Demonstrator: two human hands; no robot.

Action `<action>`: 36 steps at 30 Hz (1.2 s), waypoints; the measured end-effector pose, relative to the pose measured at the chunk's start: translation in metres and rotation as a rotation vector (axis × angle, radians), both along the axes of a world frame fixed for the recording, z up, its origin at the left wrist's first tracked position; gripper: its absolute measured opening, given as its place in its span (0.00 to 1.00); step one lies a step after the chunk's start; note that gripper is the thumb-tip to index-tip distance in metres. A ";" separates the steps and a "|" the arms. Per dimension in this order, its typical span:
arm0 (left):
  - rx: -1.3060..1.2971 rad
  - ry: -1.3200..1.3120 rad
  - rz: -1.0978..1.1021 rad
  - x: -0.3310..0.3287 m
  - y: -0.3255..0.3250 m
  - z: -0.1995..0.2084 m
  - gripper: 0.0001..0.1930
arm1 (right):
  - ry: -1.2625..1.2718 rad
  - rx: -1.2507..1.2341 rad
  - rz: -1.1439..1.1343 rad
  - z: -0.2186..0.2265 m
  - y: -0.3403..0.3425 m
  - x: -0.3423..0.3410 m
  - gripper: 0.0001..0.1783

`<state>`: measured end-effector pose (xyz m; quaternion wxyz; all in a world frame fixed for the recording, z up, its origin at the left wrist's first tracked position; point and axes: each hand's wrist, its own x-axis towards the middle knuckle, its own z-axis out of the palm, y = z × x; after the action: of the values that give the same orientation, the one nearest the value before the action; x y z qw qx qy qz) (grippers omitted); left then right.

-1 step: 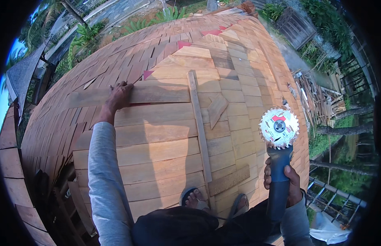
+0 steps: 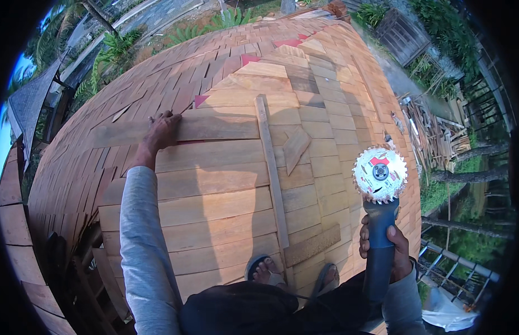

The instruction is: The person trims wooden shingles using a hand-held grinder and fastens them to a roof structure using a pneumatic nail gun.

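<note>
In my right hand (image 2: 389,245) is a dark angle grinder (image 2: 378,268), its body upright in the grip. A white toothed circular saw blade (image 2: 371,181) is fitted at its top end, apart from the roof. My left hand (image 2: 163,131) lies across a long wooden board (image 2: 220,127), fingers curled and closed on it. The board lies crosswise on the roof's wooden shingles (image 2: 215,184), its right end against a narrow wooden batten (image 2: 272,173). The fingertips' underside is hidden.
A loose angled offcut (image 2: 296,149) rests right of the batten, and a rough plank (image 2: 312,245) lies by my feet. Red underlay (image 2: 250,60) shows along the ridge. Roof edges drop away at both sides; a ladder-like frame (image 2: 455,273) stands low at right, near a woodpile (image 2: 432,134).
</note>
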<state>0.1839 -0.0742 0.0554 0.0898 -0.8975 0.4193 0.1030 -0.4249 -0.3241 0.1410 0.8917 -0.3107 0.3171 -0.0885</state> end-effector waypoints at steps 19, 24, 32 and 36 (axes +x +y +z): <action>-0.240 0.185 -0.153 0.073 0.017 -0.029 0.13 | 0.137 -0.040 -0.007 -0.021 0.022 0.027 0.38; -0.461 0.137 0.014 0.061 0.006 -0.043 0.06 | 0.171 -0.071 -0.005 -0.016 0.019 0.027 0.38; -0.425 0.304 0.058 0.086 0.013 -0.026 0.07 | 0.197 -0.076 0.005 -0.018 0.019 0.028 0.37; -0.288 0.293 -0.002 0.086 0.014 -0.027 0.06 | 0.225 -0.104 0.010 -0.016 0.023 0.034 0.36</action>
<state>0.2695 -0.0598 0.0284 -0.1015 -0.8761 0.4390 0.1714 -0.3908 -0.3014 0.1248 0.8335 -0.3663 0.4086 -0.0649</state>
